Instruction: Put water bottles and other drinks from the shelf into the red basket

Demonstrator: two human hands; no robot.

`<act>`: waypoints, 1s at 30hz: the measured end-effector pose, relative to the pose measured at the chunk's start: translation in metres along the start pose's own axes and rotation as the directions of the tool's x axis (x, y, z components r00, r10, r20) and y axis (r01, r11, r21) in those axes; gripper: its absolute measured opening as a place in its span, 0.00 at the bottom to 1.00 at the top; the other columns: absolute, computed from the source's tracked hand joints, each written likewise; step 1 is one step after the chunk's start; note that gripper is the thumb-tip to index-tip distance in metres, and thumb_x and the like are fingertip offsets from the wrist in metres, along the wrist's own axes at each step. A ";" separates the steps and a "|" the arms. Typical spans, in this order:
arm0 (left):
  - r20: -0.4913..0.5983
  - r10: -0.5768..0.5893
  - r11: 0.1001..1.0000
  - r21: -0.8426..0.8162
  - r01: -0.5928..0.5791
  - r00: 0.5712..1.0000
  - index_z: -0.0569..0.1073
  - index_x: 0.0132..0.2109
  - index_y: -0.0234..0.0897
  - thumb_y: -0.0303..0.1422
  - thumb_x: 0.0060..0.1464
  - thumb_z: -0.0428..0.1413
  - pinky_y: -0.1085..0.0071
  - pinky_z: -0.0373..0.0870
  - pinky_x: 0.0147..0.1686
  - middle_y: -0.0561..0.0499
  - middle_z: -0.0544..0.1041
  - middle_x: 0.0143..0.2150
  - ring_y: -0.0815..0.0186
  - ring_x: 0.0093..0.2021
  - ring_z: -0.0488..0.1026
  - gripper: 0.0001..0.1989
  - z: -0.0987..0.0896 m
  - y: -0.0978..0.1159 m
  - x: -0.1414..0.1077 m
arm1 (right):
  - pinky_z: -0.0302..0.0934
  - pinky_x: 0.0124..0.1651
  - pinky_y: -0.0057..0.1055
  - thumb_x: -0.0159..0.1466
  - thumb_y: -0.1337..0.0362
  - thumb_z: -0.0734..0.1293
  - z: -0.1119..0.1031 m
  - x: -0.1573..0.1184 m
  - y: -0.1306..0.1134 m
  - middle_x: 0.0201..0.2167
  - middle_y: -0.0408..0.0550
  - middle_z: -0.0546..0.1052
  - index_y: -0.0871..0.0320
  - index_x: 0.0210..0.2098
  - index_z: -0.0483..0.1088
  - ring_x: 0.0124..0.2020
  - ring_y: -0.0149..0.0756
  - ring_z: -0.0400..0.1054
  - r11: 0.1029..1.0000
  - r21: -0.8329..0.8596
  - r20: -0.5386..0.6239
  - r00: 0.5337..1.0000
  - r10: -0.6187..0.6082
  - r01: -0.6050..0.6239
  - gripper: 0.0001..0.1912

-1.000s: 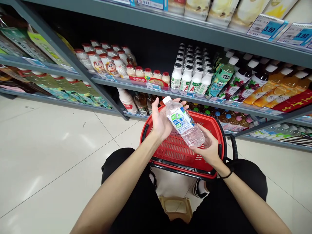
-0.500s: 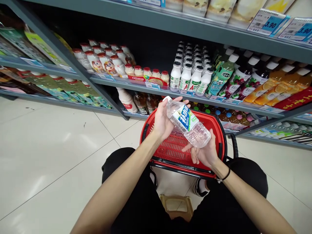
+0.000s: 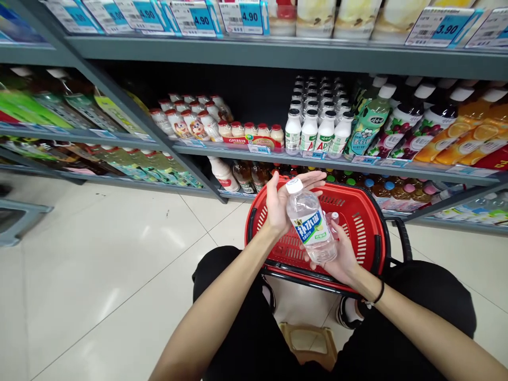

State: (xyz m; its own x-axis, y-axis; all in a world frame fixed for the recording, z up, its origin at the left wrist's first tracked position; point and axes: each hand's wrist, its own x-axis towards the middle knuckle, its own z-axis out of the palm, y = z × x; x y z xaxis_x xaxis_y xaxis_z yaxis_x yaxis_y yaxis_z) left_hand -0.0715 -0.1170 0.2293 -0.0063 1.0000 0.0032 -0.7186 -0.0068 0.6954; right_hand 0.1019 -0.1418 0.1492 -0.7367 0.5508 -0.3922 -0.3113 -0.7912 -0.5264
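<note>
Clear plastic bottle [image 3: 313, 226] with white cap is held in mid-air over the red basket [image 3: 377, 233]; it tilts, cap toward the basket's far edge, base toward the near edge; right hand [image 3: 342, 256] grasps the base from below and the side, probably taking most of the weight; left hand [image 3: 279, 206] has its fingers stretched out, not clenched, palm just behind the neck, apparently as a loose backstop; can't tell how firmly it touches; label faces the wearer, likely for reading; what looks like a second bottle [image 3: 335, 216] is in the basket behind the right hand, mostly hidden; basket sits just past the knees [image 3: 216, 270], presumably for reach, black handle [image 3: 406, 241] off its right edge; small white bottles [image 3: 309, 135] stand in rows from the shelf's [image 3: 234, 154] front edge, probably for easy picking.
</note>
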 end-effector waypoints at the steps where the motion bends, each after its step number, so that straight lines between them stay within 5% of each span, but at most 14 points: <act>1: 0.031 0.006 1.000 0.013 -0.006 1.000 0.82 0.49 0.33 0.60 0.61 0.44 0.54 0.69 0.62 0.38 0.80 0.57 0.47 0.64 0.72 0.38 -0.001 -0.001 0.000 | 0.70 0.27 0.36 0.69 0.37 0.56 0.001 0.001 0.003 0.35 0.58 0.81 0.61 0.48 0.75 0.31 0.46 0.76 1.000 0.005 -0.004 1.000 -0.013 0.013 0.35; 9: 0.073 -0.011 0.994 0.106 0.003 0.997 0.83 0.44 0.32 0.60 0.59 0.44 0.54 0.69 0.61 0.35 0.81 0.54 0.46 0.61 0.75 0.37 -0.004 -0.001 0.000 | 0.71 0.29 0.35 0.69 0.44 0.64 0.008 0.005 0.005 0.41 0.53 0.83 0.57 0.50 0.76 0.35 0.44 0.77 0.977 -0.087 -0.119 0.972 -0.203 0.194 0.25; 17: 0.066 -0.010 0.988 0.153 -0.001 0.998 0.82 0.40 0.35 0.57 0.60 0.45 0.55 0.72 0.59 0.37 0.83 0.51 0.49 0.59 0.76 0.33 -0.015 0.003 0.007 | 0.73 0.53 0.40 0.67 0.48 0.72 0.001 -0.004 -0.001 0.60 0.50 0.77 0.52 0.54 0.75 0.56 0.45 0.74 0.903 -0.209 -0.204 0.887 -0.414 0.374 0.21; 22: 0.008 -0.033 0.989 0.147 0.032 0.999 0.80 0.35 0.35 0.57 0.58 0.48 0.54 0.73 0.56 0.37 0.84 0.47 0.47 0.59 0.76 0.30 -0.017 0.002 0.010 | 0.71 0.56 0.41 0.67 0.49 0.72 0.001 -0.008 -0.002 0.62 0.50 0.75 0.51 0.55 0.75 0.60 0.45 0.72 0.874 -0.262 -0.185 0.868 -0.461 0.409 0.21; 25: -0.027 -0.044 0.989 0.139 0.048 0.999 0.80 0.34 0.36 0.56 0.59 0.48 0.54 0.73 0.55 0.38 0.84 0.45 0.48 0.58 0.77 0.29 -0.016 0.000 0.010 | 0.74 0.50 0.38 0.67 0.49 0.72 0.002 -0.006 -0.002 0.58 0.50 0.78 0.52 0.54 0.75 0.54 0.45 0.75 0.893 -0.225 -0.213 0.875 -0.436 0.390 0.21; 27: -0.016 -0.048 0.988 0.145 0.050 0.999 0.81 0.36 0.36 0.57 0.59 0.48 0.53 0.73 0.55 0.38 0.84 0.46 0.47 0.57 0.77 0.30 -0.014 -0.001 0.008 | 0.75 0.36 0.34 0.68 0.47 0.69 0.002 -0.004 -0.002 0.50 0.52 0.81 0.55 0.52 0.76 0.45 0.44 0.78 0.935 -0.167 -0.208 0.915 -0.345 0.314 0.22; 30: 0.070 -0.069 0.976 0.213 0.053 0.995 0.82 0.39 0.34 0.61 0.56 0.47 0.54 0.73 0.54 0.37 0.83 0.48 0.45 0.57 0.77 0.34 -0.011 -0.004 0.005 | 0.62 0.17 0.29 0.69 0.43 0.62 0.001 -0.003 -0.003 0.32 0.54 0.82 0.60 0.45 0.76 0.26 0.43 0.76 0.988 -0.059 -0.185 0.971 -0.149 0.141 0.26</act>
State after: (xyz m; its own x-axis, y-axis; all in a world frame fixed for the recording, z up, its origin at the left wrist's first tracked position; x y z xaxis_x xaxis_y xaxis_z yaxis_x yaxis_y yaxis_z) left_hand -0.0765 -0.1122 0.2191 0.0920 0.9957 0.0052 -0.5529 0.0467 0.8319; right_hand 0.1048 -0.1411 0.1529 -0.5582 0.7024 -0.4417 -0.3759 -0.6887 -0.6200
